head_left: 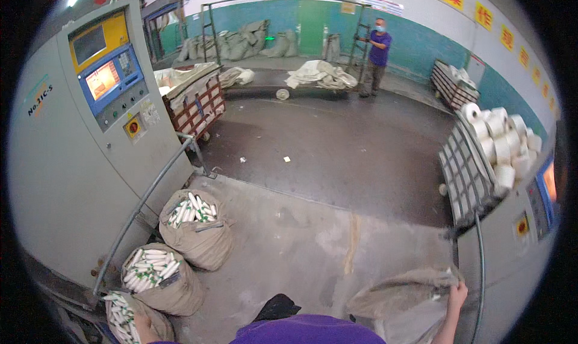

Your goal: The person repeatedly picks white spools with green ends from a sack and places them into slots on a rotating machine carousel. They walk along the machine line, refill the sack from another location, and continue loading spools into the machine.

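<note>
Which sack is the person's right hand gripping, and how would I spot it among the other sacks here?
Start at the grey machine cabinet with the small screen on the right. Just below it, by the curved metal rail, lies the slack grey-brown cloth sack, its rim pinched by the right hand. Unlike the three upright sacks full of white tubes on the left, it is sagging and shows no tubes.

One head cam, wide fisheye, looks down and fwd across the floor [313,235]. Near: own shirt [307,331] at bottom edge, sacks [198,235] lower left. Far: a person [376,55] by the back wall. Edges bend at rim.
</note>
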### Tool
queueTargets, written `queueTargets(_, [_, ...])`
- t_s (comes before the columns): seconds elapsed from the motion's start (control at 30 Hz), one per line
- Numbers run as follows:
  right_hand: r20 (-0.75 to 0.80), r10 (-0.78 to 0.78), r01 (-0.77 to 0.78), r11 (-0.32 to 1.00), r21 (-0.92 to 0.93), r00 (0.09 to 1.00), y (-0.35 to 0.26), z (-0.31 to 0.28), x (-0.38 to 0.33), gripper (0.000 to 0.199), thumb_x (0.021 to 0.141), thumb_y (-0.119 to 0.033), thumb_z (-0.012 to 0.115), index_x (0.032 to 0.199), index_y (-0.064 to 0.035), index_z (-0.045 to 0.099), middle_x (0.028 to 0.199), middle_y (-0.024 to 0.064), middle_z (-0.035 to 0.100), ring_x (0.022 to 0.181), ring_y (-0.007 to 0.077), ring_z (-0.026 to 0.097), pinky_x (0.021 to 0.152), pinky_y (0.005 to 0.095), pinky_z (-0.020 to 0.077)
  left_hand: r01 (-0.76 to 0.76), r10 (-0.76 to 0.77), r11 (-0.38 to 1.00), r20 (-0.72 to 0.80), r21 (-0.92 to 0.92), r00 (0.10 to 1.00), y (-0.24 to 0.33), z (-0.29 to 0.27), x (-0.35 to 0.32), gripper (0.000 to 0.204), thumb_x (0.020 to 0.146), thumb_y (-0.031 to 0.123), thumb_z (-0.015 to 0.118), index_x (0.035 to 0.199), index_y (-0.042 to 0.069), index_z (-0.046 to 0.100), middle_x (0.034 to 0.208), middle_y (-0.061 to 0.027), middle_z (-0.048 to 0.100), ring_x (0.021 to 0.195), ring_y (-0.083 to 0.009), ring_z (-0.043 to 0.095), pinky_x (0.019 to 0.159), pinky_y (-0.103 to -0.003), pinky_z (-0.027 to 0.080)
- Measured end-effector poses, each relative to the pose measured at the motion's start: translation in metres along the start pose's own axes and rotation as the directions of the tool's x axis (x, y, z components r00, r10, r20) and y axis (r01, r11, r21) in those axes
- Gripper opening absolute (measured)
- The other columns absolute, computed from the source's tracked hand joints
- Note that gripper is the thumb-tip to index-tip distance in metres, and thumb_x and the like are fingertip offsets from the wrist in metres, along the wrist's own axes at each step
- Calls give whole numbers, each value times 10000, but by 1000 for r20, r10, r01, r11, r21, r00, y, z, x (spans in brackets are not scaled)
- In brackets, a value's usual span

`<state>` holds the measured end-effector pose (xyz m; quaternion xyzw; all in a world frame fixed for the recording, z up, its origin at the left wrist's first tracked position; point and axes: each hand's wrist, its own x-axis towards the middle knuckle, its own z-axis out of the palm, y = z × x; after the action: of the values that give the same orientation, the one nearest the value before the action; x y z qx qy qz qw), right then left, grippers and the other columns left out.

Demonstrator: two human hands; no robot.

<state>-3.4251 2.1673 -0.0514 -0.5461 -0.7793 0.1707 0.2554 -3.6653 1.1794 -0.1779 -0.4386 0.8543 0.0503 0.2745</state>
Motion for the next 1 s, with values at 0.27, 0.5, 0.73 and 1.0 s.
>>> queueTargets(0.27, [185,15,-8,999,-38,983,-166,200,152,191,664,-74,575,760,92,564,639,137,538,576,190,493,587,337,413,-198,193,980,297,-11,935,310,36,-20,435,753,199,628,1135,5,553,1024,-172,619,958,-299,592,848,-360,457])
queueTargets(0.5, [171,-458,400,869,291,872,-484,427,381,192,684,-133,555,734,45,505,670,184,503,650,294,500,627,388,409,-631,919,38,-222,-775,327,743,-136,-113,348,843,97,602,1166,0,516,1007,-97,623,936,-173,584,839,-286,464])
queueTargets(0.73, [-199,-487,441,453,775,850,-904,489,671,200,861,-160,516,981,-16,585,848,19,569,765,121,491,699,269,403,-628,650,597,-158,-499,743,861,-149,-84,455,780,269,633,1139,1,551,1025,-183,625,968,-279,605,822,-339,471])
queueTargets(1.0, [-419,-537,628,291,722,732,-1199,603,864,182,835,-166,543,908,-13,609,772,26,595,699,108,509,635,274,421,-18,121,937,275,-348,954,976,-144,-94,401,812,247,532,1137,13,551,1030,-179,611,963,-260,593,819,-373,459])
